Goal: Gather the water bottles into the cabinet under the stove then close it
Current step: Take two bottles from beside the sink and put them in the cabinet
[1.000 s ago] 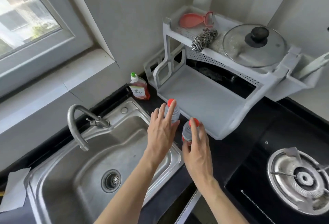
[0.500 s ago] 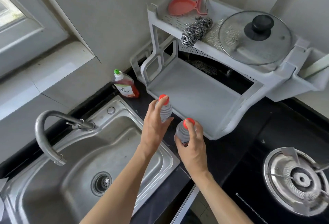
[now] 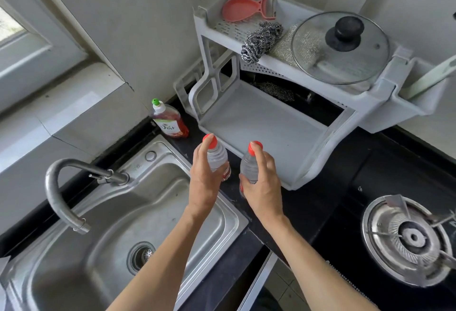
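Observation:
Two small clear water bottles with red caps stand side by side over the black counter between the sink and the grey rack. My left hand (image 3: 204, 182) is wrapped around the left water bottle (image 3: 216, 156). My right hand (image 3: 262, 187) grips the right water bottle (image 3: 249, 167). Both bottles are upright; whether they touch the counter is hidden by my hands. The edge of an open cabinet door (image 3: 256, 283) shows below the counter, between my forearms.
A steel sink (image 3: 118, 224) with a curved tap (image 3: 64, 187) lies on the left. A red dish-soap bottle (image 3: 169, 123) stands behind it. The grey two-level rack (image 3: 271, 125) carries a glass lid (image 3: 340, 46), scourer and peeler. A gas burner (image 3: 409, 236) is on the right.
Both hands went from reaching for the bottles to closing around them and lifting slightly toward me. The camera has swung to the right and down.

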The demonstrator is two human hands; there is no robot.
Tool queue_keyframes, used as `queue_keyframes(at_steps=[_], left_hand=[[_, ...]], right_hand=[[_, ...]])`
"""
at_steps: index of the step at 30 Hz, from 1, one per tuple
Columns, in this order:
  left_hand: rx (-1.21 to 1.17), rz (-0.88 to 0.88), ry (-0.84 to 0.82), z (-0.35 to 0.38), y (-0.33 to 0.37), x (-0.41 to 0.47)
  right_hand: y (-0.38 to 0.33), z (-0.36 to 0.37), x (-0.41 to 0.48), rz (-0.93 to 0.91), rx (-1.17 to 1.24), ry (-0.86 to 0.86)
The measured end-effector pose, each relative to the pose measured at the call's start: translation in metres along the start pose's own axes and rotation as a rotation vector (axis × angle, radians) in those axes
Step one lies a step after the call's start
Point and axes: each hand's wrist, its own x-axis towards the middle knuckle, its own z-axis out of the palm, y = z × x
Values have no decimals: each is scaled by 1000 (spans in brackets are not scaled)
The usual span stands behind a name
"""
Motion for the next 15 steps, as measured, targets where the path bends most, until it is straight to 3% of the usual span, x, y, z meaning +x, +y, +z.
queue_keyframes(at_steps=[9, 15], left_hand=[[8, -49, -35, -54, 24, -74], [-72, -70, 7, -107, 46, -168]], right_hand=[[-42, -25, -85, 268, 167, 25], [-98, -59, -150, 195, 145, -105]])
